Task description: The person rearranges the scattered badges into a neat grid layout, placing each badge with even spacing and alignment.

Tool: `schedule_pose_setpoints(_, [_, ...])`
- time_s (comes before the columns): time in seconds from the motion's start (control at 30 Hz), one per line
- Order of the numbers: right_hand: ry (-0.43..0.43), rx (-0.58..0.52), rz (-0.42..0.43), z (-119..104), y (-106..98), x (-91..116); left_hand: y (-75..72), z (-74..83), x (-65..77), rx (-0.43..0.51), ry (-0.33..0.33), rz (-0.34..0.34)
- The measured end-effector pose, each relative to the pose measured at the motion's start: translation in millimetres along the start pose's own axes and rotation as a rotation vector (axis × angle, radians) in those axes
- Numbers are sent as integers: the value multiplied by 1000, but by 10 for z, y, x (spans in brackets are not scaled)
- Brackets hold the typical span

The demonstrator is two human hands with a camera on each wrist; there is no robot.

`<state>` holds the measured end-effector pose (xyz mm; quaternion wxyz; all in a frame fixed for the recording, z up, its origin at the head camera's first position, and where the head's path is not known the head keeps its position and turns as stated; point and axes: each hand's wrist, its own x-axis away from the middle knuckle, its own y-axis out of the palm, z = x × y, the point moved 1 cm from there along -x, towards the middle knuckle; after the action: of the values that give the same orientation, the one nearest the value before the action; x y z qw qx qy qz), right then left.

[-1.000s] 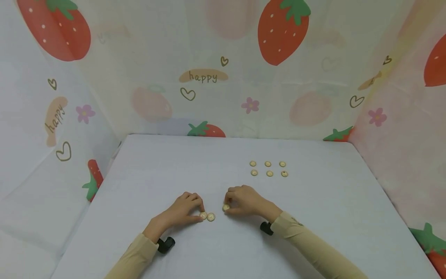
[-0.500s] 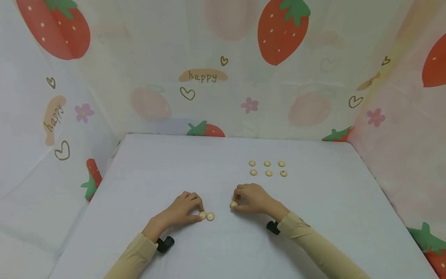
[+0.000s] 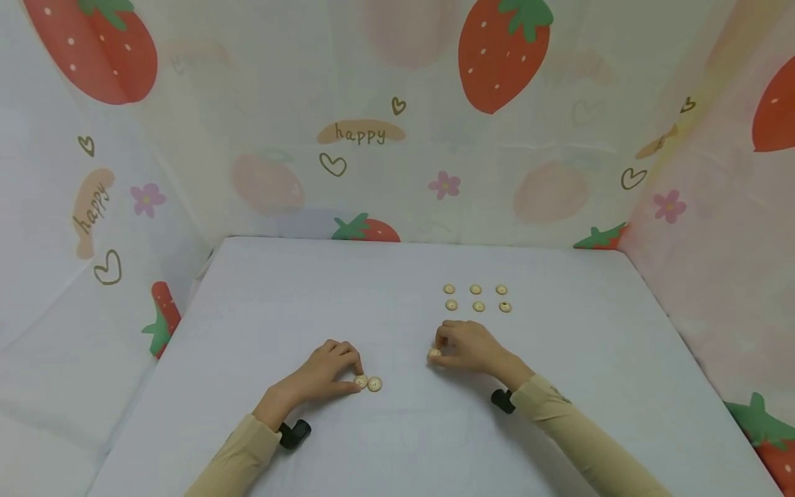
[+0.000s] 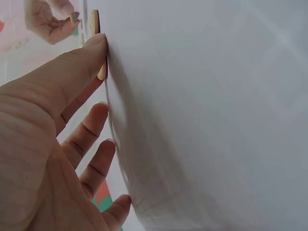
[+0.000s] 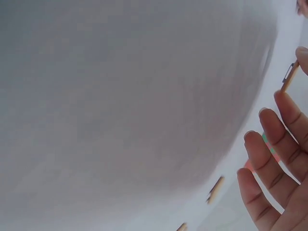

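Note:
My left hand [image 3: 319, 374] pinches a round pale wooden badge [image 3: 361, 382] between thumb and forefinger at the tabletop; the left wrist view shows its other fingers spread. Right beside that badge lies a second wooden badge [image 3: 375, 384], flat on the table. Farther right, my right hand [image 3: 470, 346] pinches another wooden badge [image 3: 434, 353] by its edge. Seen edge-on in the right wrist view, this badge [image 5: 290, 77] is thin, has a metal pin on its back and is raised off the cloth.
Two rows of like badges, a back row [image 3: 475, 289] and a front row [image 3: 478, 306], lie beyond my right hand. White cloth covers the table [image 3: 298, 283]. Strawberry-print curtains [image 3: 366, 166] stand behind it and at both sides.
My right hand has moved right and away from me with its badge, from beside the left pair toward the rows. The left hand and its two badges have stayed in place.

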<state>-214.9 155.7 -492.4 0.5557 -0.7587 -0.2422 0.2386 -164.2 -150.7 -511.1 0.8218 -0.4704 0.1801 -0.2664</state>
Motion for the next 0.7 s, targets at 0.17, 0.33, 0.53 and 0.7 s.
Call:
schedule_pose_setpoints(0.17, [32,5,21,92,-28,48,12,-20,-4,-3,-2,-5])
schedule_pose_setpoints(0.33, [52,5,37,161,-74,101,8,-18,-5,-8,5,-3])
schedule_pose_setpoints(0.53, [67,16,82,240,-96,171,6,-9,-4,-10,11,0])
schedule_pose_setpoints(0.7, [68,28,125,306,-101,236,16,-20,-4,-17,8,-1])
